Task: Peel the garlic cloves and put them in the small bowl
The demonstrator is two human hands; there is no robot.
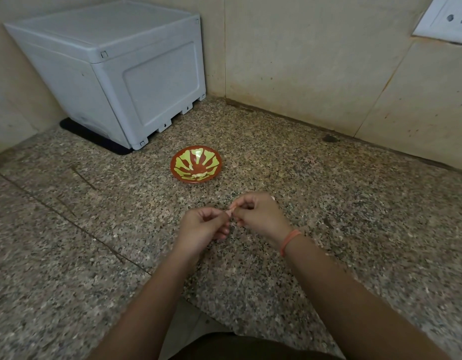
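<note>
Left hand: pinches the garlic clove between thumb tip and forefinger tip. Other fingers curled in toward the palm, below the pinch.

Right hand: pinches the same clove from the opposite side. Thumb and forefinger closed on it, remaining fingers bent and stacked beneath. Orange band around this wrist.

Garlic clove: small, pale pink, mostly hidden between the two sets of fingertips. Held over the granite counter, directly between the hands. Contact with the counter surface: cannot tell. Peel condition: cannot tell.

Small bowl: red with a yellow-green radial pattern, upright on the counter. Located beyond the hands and slightly to their left, apart from both. Contains a pale piece low on the near inner wall, too small to identify.

Grey plastic box: stands in the far left corner on a black mat, behind and left of the bowl, not touching it.

Tiled wall: runs along the far edge of the counter. Carries a white wall socket at upper right, partly cut off by the frame edge.
</note>
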